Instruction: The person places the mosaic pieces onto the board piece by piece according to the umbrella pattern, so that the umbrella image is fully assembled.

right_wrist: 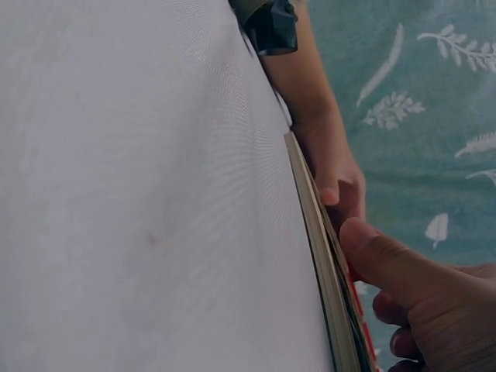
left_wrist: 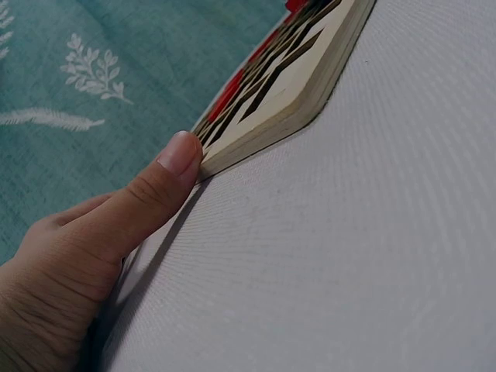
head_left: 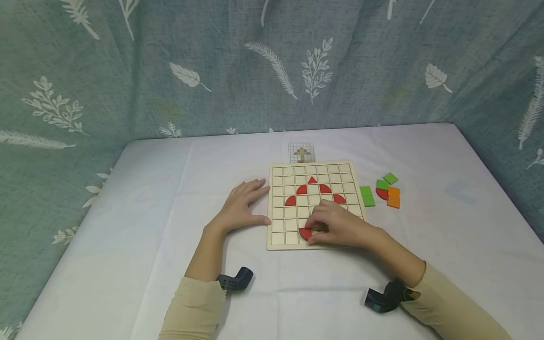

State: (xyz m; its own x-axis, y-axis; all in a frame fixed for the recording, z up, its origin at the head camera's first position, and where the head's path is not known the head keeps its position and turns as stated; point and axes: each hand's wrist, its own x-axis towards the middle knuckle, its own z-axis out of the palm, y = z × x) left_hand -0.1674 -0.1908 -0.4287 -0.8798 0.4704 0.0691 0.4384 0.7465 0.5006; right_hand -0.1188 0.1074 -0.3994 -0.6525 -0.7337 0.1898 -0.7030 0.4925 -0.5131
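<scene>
A square wooden grid board (head_left: 278, 238) lies on the table. Set in its cells are a red triangle (head_left: 312, 180) and several red quarter-circle tiles (head_left: 325, 188). Near the board's front edge, my right hand (head_left: 340, 225) pinches a red quarter-circle tile (head_left: 304, 233) between thumb and fingers, at a cell; the fingers cover part of it. My left hand (head_left: 241, 205) rests at the board's left side with its fingers spread. Its thumb (left_wrist: 180, 153) presses the board's edge (left_wrist: 256, 136) in the left wrist view.
Right of the board lie green square tiles (head_left: 367, 196), more green tiles (head_left: 390, 178), orange tiles (head_left: 394, 197) and a partly covered red tile (head_left: 382, 193). A small pattern card (head_left: 301, 153) sits behind the board. A leaf-patterned curtain (head_left: 238, 71) hangs beyond the white-covered table (head_left: 204, 179).
</scene>
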